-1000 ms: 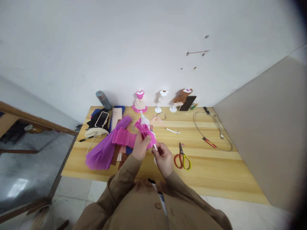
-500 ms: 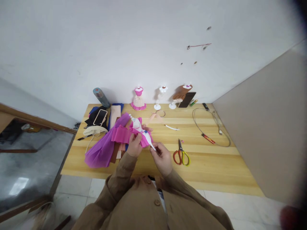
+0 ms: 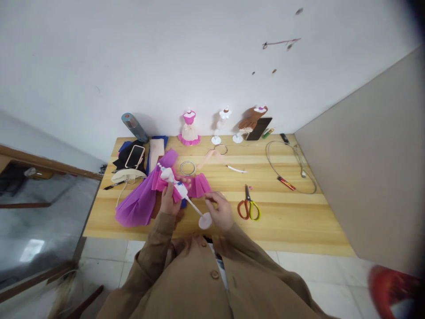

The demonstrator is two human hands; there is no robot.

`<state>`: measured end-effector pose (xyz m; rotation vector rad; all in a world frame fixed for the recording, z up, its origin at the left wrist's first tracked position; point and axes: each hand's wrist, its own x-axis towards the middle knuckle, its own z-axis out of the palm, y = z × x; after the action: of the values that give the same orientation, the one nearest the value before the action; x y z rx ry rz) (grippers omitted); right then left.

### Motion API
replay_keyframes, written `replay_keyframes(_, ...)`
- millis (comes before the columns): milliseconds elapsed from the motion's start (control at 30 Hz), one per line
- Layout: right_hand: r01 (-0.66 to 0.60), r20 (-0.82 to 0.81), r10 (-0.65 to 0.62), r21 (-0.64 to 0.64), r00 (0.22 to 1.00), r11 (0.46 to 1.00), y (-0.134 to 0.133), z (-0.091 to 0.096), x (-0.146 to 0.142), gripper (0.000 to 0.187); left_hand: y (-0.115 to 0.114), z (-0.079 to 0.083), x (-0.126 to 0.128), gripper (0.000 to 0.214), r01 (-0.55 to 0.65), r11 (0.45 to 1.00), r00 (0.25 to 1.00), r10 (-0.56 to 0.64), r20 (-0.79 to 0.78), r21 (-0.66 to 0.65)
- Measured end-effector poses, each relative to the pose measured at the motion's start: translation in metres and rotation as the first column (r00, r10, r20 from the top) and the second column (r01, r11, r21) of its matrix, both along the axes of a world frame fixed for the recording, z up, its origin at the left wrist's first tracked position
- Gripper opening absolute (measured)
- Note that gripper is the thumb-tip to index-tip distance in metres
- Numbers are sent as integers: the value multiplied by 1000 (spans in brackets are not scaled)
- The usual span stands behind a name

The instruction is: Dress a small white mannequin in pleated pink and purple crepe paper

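Observation:
In the head view, my left hand [image 3: 170, 201] is closed around a small white dress-form mannequin [image 3: 167, 175], tilted with its neck to the upper left. Bright pink crepe paper [image 3: 200, 185] wraps behind the mannequin and spreads out to the right. My right hand [image 3: 221, 212] has its fingers pinched at the lower right edge of this paper. Just left of that hand, the mannequin's thin stem ends in a round white base [image 3: 205, 220]. A purple sheet [image 3: 139, 204] lies beside my left hand.
Scissors [image 3: 248, 206] lie right of my right hand. A metal ring [image 3: 188, 168] and a peach ribbon [image 3: 212, 157] are beyond the paper. Along the wall stand a pink-and-cream dressed mannequin [image 3: 189, 128], other mannequins and a blue-grey bottle [image 3: 134, 126]. A cable [image 3: 268, 161] loops at right.
The mannequin has shifted left in my left hand, and its stem and base now show. My right hand has gone from the mannequin's lower end to the pink paper's edge. A metal ring has come into view.

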<state>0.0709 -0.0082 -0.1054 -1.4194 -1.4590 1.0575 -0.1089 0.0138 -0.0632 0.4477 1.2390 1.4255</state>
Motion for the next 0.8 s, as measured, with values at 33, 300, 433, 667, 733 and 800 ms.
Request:
replay_keyframes(33, 31, 21, -30, -40, 999, 999, 5, -13, 6, 18, -1, -2, -6, 40, -9, 1000, 999, 8, 41, 12)
replay_keyframes(300, 183, 164, -143, -259, 976, 948, 63, -110, 20, 7, -22, -11, -41, 42, -66, 996, 975, 53, 217, 52)
replay_keyframes(433, 196, 159, -154, -293, 975, 936, 76, -125, 8, 12, -29, -7, -49, 35, -99, 995, 983, 97, 154, 9)
replay_keyframes(667, 148, -59, -179, -344, 982, 927, 81, -108, 10, 21, -30, -6, -45, 37, -111, 994, 987, 111, 112, -11)
replay_keyframes(733, 125, -169, -190, -336, 967, 934, 79, -91, 13, 23, -26, -6, -34, 40, -77, 997, 986, 78, 145, -10)
replay_keyframes(800, 99, -275, -190, -312, 942, 945, 77, -69, 16, 25, -18, -3, -18, 41, -31, 1000, 985, 31, 171, 0)
